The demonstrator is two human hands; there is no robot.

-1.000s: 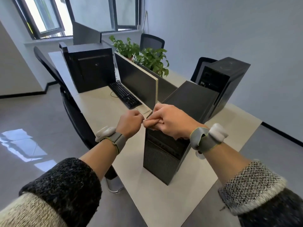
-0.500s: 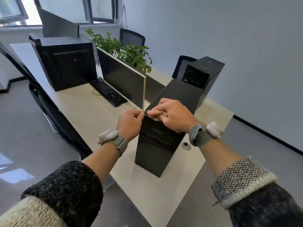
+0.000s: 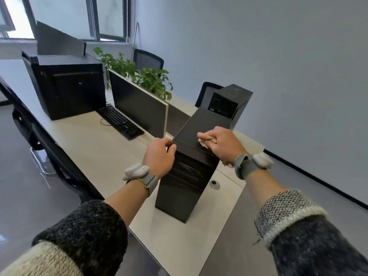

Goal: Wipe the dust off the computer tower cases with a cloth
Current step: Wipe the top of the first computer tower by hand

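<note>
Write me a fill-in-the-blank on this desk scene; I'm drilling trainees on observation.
1. The right hand presses the cloth on the ____ of the nearest tower.
2. The left hand grips that same ____.
3. The keyboard lies in front of the ____.
Missing words: top; tower; monitor.

Tall black metal computer tower case (image 3: 187,182): upright at the near end of the desk (image 3: 95,148), narrow front panel facing near, long flat top running away to the far right.
Small pale cloth (image 3: 203,144): bunched on that top near its front edge, mostly hidden under the right hand (image 3: 221,144).
Second black tower case (image 3: 231,104): upright, just behind the first, far right.
Broad black tower case (image 3: 67,90): upright, far left.
</note>
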